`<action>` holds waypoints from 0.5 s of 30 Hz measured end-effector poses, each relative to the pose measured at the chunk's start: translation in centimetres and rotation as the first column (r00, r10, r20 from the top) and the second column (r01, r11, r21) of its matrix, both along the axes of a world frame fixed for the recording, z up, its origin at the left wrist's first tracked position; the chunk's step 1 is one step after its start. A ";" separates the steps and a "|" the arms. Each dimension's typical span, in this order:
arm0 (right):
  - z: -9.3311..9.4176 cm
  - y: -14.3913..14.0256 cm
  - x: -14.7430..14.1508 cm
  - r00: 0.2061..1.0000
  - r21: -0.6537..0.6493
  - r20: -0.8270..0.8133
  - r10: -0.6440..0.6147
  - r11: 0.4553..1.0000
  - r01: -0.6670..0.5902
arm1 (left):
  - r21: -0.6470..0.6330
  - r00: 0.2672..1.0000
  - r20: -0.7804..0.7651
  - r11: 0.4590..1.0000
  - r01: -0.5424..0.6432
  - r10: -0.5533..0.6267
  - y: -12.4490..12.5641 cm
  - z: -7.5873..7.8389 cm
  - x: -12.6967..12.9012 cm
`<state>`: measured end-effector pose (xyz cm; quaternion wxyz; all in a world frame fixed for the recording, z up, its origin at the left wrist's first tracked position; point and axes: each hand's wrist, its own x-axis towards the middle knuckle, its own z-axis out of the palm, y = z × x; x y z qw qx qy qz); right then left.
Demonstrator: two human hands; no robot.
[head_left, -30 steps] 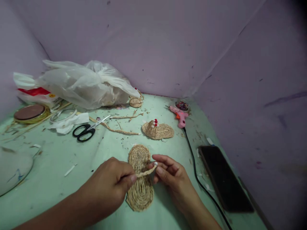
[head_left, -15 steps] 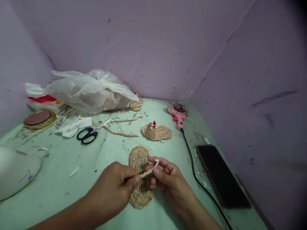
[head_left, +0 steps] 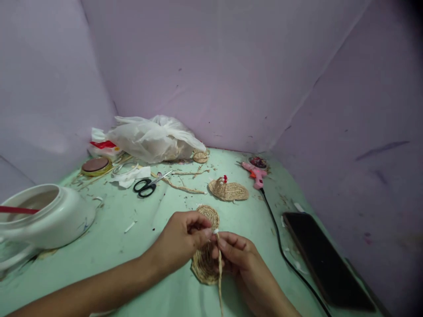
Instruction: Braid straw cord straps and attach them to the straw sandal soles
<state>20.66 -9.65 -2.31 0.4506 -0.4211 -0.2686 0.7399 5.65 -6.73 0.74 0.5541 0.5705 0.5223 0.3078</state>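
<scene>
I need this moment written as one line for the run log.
left hand: pinches top of jute cord | right hand: holds cord lower | jute sole: flat on table, under hands | scissors: apart

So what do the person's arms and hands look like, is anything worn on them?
Both hands, the left hand and right hand, are bare: no gloves, rings or watch show. The forearms are bare too, with no sleeves visible up to the picture's edge.
</scene>
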 end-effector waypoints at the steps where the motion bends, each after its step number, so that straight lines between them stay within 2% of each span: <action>1: -0.1 -0.1 -0.1 1.000 0.009 0.029 -0.003 1.000 0.003 | -0.038 0.999 0.038 0.999 0.002 -0.001 0.0 -0.2 0.1; 8: -0.8 -0.3 -0.3 0.980 0.126 0.200 -0.023 0.992 -0.002 | -0.063 0.997 0.075 0.998 0.011 -0.006 -0.3 -1.5 0.6; 15: -0.5 -0.1 -0.6 0.969 0.157 0.236 -0.071 0.987 0.034 | -0.046 0.996 0.083 0.998 0.033 -0.029 -0.4 -0.9 0.9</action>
